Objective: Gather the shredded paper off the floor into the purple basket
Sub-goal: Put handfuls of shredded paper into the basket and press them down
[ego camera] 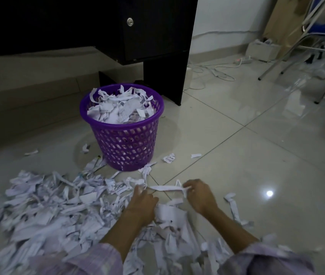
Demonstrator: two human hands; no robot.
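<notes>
Head view, looking down at a glossy pale tiled floor (pixel 246 155).

Round purple plastic basket with a lattice wall (pixel 127 143) stands upright on the floor, just in front of the leg of a black wooden desk with a small silver lock (pixel 153 36). It is filled to the rim with white shredded paper strips (pixel 118 108); several strips stick up above the rim and one hangs over the far left edge.

A wide loose heap of white shredded paper with printed text (pixel 54 211) covers the floor in front of the basket, spreading from the left edge of the view to between the two forearms. A few single scraps lie apart: two just right of the basket base, two to its left, and one longer strip near the right forearm.

Left hand (pixel 144 201): palm down at the right edge of the heap, fingers curled into the strips; it grips paper. Right hand (pixel 199 193): fingers curled, pinching the end of one long white paper strip (pixel 165 188) that runs flat across the floor between the two hands. Its other end reaches the left hand's fingertips; cannot tell if the left hand holds that strip too.

Both arms wear pale purple checked sleeves (pixel 266 259), pushed up.

Background right: white cables and a power strip (pixel 243 60), metal chair legs (pixel 288 48), blurred clutter.
</notes>
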